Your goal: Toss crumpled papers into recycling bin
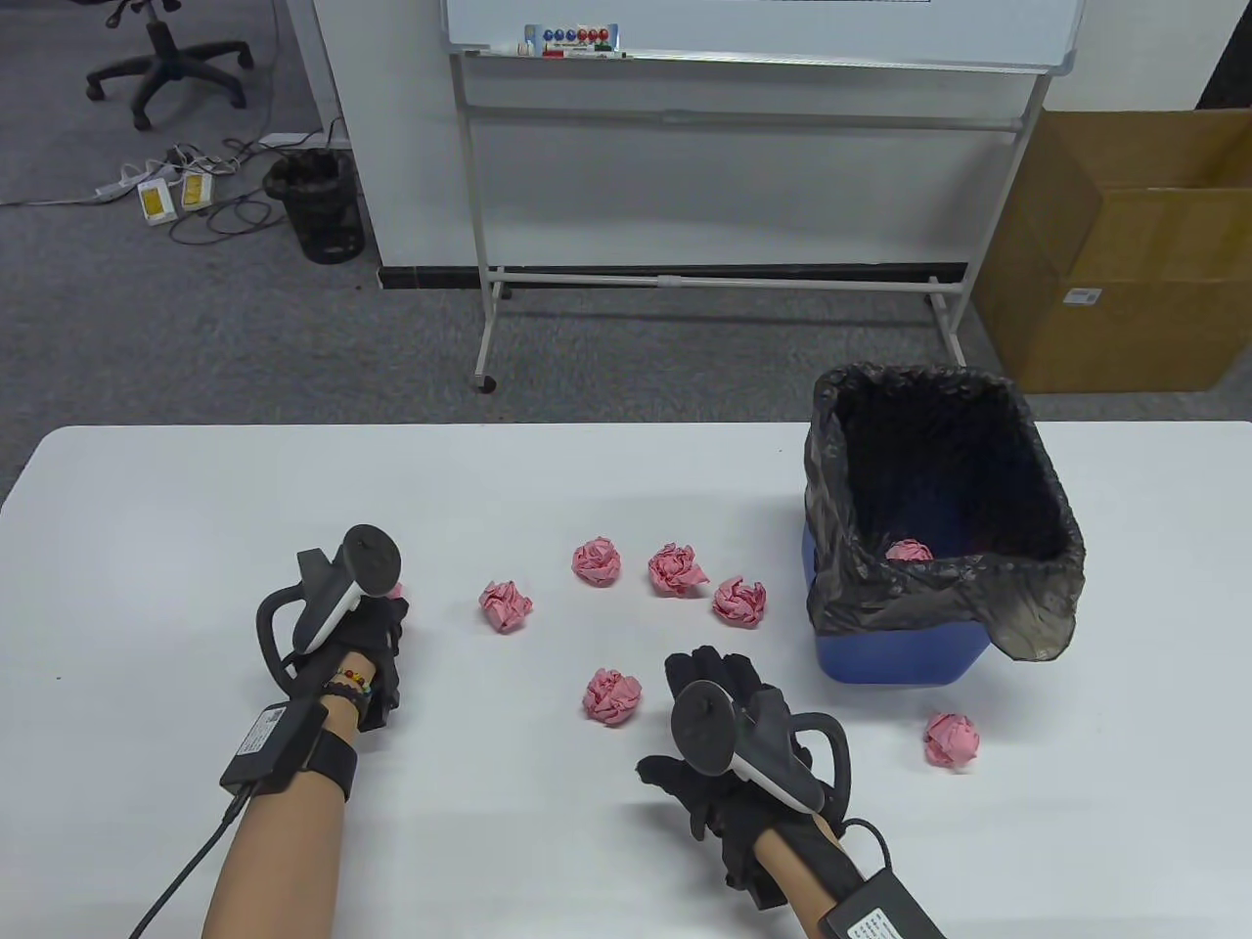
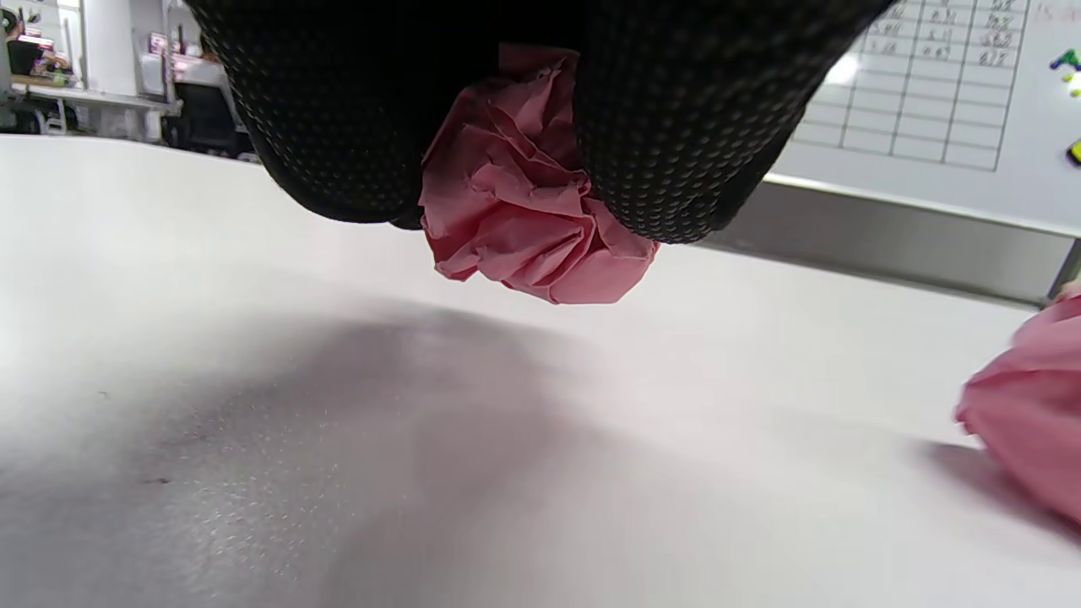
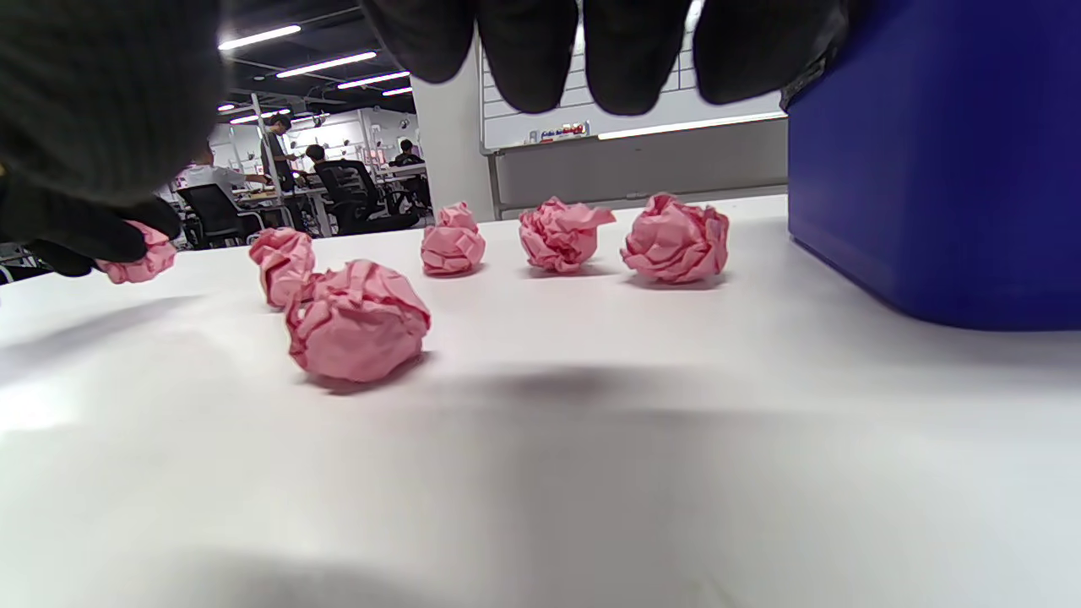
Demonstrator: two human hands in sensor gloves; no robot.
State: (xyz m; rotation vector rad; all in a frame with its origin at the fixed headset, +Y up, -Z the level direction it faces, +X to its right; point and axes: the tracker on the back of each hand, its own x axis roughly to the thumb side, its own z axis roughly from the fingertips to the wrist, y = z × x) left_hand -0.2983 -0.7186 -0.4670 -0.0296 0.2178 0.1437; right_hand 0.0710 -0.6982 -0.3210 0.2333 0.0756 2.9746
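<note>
My left hand [image 1: 383, 614] pinches a pink crumpled paper ball [image 2: 524, 194] between its fingers, just above the white table [image 1: 196, 509]. My right hand [image 1: 712, 677] hovers open and empty, its fingers [image 3: 549, 51] spread, beside a loose ball [image 1: 612, 696] that also shows in the right wrist view [image 3: 356, 321]. Several more balls lie in a row mid-table: one [image 1: 506, 606], another [image 1: 597, 560], a third [image 1: 677, 569] and one nearest the bin [image 1: 739, 601]. The blue bin [image 1: 895, 657] with a black bag stands at the right and holds one ball [image 1: 909, 550].
Another pink ball [image 1: 952, 739] lies on the table in front of the bin, to the right of my right hand. The bin's blue wall [image 3: 929, 169] is close on that hand's right. A whiteboard stand [image 1: 714, 279] and cardboard box [image 1: 1135, 254] stand beyond the table.
</note>
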